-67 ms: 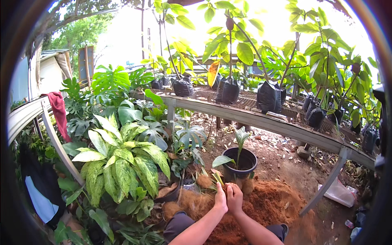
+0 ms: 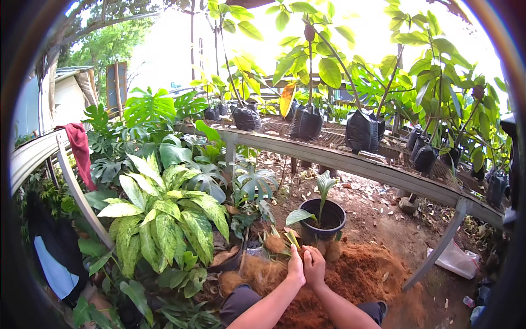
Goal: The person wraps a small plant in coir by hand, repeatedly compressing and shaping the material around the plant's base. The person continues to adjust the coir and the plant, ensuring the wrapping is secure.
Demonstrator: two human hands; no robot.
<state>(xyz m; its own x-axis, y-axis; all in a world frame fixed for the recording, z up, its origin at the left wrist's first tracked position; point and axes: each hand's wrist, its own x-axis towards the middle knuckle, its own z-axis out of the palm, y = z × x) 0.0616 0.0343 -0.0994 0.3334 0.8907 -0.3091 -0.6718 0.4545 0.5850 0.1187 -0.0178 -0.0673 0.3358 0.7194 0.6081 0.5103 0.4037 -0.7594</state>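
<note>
My left hand [image 2: 296, 268] and my right hand [image 2: 314, 267] are pressed close together, closed around the base of a small plant [image 2: 293, 239]. Its yellow-green leaf blades poke out beyond my fingertips, and a bit of dark brown material shows between the hands. What sits deeper in the palms is hidden. Just past my fingers stands a black pot [image 2: 335, 224] holding a young plant [image 2: 323, 194] with broad green leaves. Loose reddish-brown coco peat [image 2: 364, 271] is heaped on the ground under and to the right of my hands.
Coconut husk fibre [image 2: 260, 270] lies left of my hands. A large variegated plant [image 2: 164, 211] fills the left side. Ahead, a raised bench with a wooden rail [image 2: 329, 157] carries saplings in black bags [image 2: 361, 130]. A white plastic bag [image 2: 455, 260] lies at right.
</note>
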